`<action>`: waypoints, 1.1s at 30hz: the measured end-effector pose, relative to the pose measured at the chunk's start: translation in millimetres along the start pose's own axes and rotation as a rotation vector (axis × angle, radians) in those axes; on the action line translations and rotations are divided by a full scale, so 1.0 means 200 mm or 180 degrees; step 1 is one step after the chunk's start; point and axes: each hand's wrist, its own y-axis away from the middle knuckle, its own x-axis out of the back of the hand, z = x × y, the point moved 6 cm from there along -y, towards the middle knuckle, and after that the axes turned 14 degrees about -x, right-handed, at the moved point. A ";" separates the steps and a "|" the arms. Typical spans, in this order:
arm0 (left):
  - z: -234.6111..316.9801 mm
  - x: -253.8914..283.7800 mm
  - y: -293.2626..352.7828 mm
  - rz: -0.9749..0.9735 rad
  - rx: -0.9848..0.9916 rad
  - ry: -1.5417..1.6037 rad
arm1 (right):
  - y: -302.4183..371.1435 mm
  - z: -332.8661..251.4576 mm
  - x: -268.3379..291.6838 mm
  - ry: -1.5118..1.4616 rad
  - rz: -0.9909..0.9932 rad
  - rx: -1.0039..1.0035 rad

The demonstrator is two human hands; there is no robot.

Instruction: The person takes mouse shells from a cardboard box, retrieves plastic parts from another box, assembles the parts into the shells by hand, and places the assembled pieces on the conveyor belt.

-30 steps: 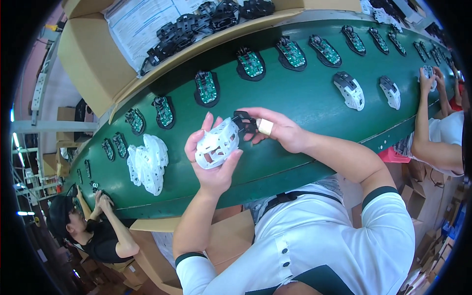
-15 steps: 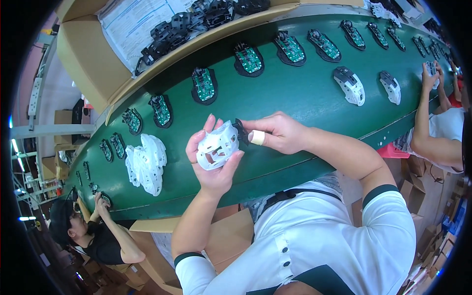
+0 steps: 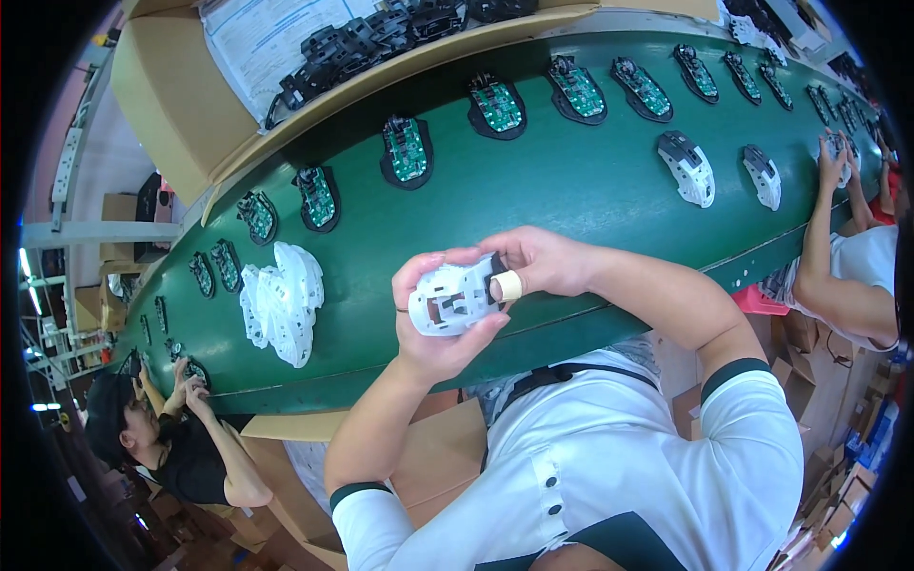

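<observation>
Co-worker in black (image 3: 195, 466) seen lower left; one in white (image 3: 862, 285) cut off by right edge, pinkish-red bin (image 3: 762, 299) partly hidden alongside. Open carton (image 3: 295, 425) seen lower left of centre. Power strip (image 3: 67, 167) seen upper left, light tube (image 3: 26, 262) below.

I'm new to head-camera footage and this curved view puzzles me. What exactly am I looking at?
There's no machine here, just a person's two bare hands. The view comes from a wide fisheye camera worn on that person's head, looking down, so straight edges bend near the rim.

The left hand holds a white plastic shell; the right hand presses a black piece at its end.

On the green work surface lie a row of green circuit boards on black bases, a pile of white shells and two white-and-dark shells. Beyond it, an open cardboard box holds black parts.
</observation>
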 end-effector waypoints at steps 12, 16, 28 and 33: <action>0.06 0.01 -0.05 -0.0051 -0.0303 -0.0559 | 0.01 -0.04 -0.06 -0.0161 -0.0220 0.0443; 0.02 0.09 -0.11 -0.0406 0.0051 -0.0396 | 0.02 -0.06 -0.02 0.0109 0.0159 0.0952; 0.09 0.10 -0.15 -0.0944 -0.0770 -0.2825 | 0.13 -0.21 -0.24 0.3702 0.1971 0.3198; 0.14 0.12 -0.15 -0.0651 -0.0986 -0.2384 | 0.15 -0.21 -0.23 0.3523 0.2033 0.3236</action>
